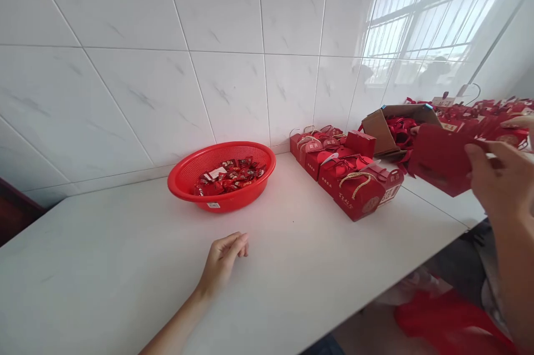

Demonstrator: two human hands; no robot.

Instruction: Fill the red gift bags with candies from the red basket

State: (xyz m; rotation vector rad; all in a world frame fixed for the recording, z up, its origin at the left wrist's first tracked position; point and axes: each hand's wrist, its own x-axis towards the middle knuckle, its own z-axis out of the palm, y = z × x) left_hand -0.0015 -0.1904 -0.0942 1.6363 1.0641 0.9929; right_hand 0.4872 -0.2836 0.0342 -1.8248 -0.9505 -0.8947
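Observation:
My left hand is closed in a loose fist above the white table, just in front of a red plastic basket. Nothing shows between its fingers. Wrapped sweets in red and dark wrappers lie in the basket, with a white and pink piece among them. At the far right, my right hand grips a red gift box by its edge, thumb on the near side. The box hangs tilted in front of an open cardboard carton; its contents, if any, are hidden.
Several red gift boxes with rope handles stand in a group against the tiled wall. Red ribbons fill the carton. More red packages crowd the back right. Below the table edge lies a blurred red bag.

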